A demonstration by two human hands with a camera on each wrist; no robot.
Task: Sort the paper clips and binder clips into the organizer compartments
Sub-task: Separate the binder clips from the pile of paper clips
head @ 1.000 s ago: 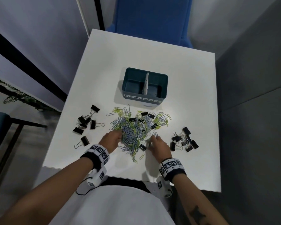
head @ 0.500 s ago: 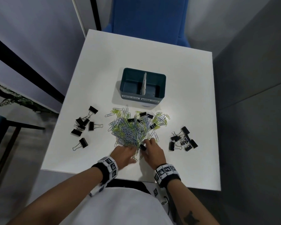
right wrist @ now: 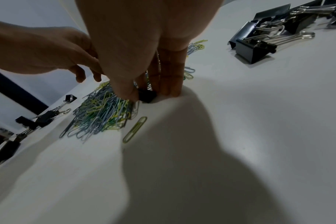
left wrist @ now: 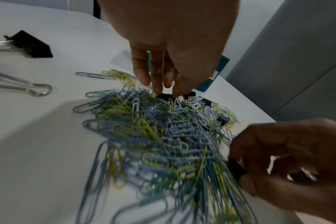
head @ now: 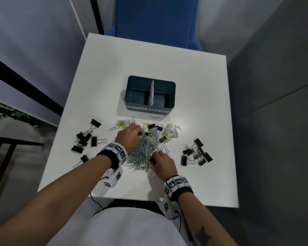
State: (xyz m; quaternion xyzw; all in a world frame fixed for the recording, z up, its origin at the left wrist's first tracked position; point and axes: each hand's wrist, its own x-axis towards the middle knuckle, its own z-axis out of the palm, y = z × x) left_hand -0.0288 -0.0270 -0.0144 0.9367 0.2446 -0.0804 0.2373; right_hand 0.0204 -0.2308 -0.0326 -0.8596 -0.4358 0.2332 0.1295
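Note:
A teal organizer [head: 132, 103] stands mid-table, split by a white divider, labelled PAPER CLIPS on the left and BINDER CLIPS on the right; both compartments look empty. In front lies a heap of blue and yellow-green paper clips [head: 146, 148] with black binder clips mixed in. My left hand [head: 138, 133] reaches over the heap's far left side, and its thumb and fingertips pinch a black binder clip [left wrist: 164, 96]. At the near right edge of the heap my right hand [head: 154, 158] pinches another black binder clip [right wrist: 147, 96] between thumb and fingers.
Sorted-out black binder clips lie in one group left of the heap [head: 85, 139] and another on the right [head: 196, 153]. A loose yellow-green paper clip [right wrist: 134, 131] lies near my right hand. A blue chair [head: 156, 20] stands behind the white table [head: 114, 77].
My left hand has moved from the near edge of the heap up to its far left side. The right hand stays at the near right edge, pinching a black clip.

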